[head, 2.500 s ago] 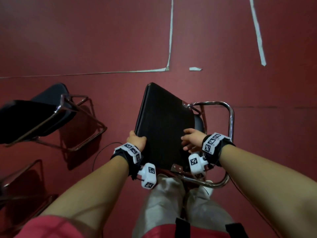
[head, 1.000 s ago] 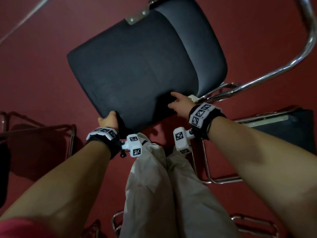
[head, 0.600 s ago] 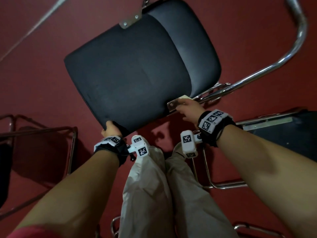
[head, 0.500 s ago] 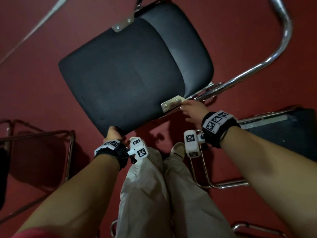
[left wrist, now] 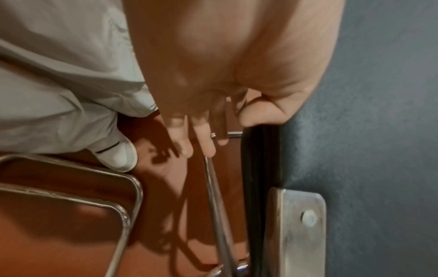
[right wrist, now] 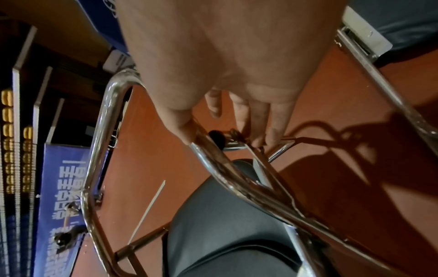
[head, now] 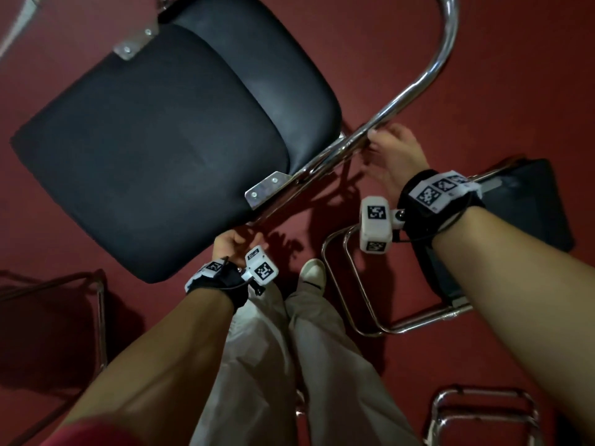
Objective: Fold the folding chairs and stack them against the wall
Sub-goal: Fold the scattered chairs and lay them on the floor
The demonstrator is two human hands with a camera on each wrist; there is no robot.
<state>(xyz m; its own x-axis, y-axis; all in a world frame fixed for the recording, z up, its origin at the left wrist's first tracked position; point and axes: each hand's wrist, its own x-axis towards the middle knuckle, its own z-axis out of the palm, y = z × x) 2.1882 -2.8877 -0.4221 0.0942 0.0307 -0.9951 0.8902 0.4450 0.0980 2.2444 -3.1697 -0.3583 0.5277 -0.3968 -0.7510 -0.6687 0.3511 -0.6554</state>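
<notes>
The folded chair [head: 154, 149] fills the upper left of the head view, black seat facing the camera, held above the red floor [head: 515, 75]. The left hand [head: 230, 247] pinches the seat's lower edge, thumb on the black pad & fingers behind it. The right hand [head: 394, 156], at centre right, has thumb & fingers curled round the chrome tube [head: 409, 93] of the frame. Another chair [head: 531, 204] stands at the right edge, under the right wrist.

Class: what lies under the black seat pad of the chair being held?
Under the black seat pad, only red floor shows around its edges; a chrome frame tube emerges at its right. Whatever lies directly beneath is hidden.
</notes>
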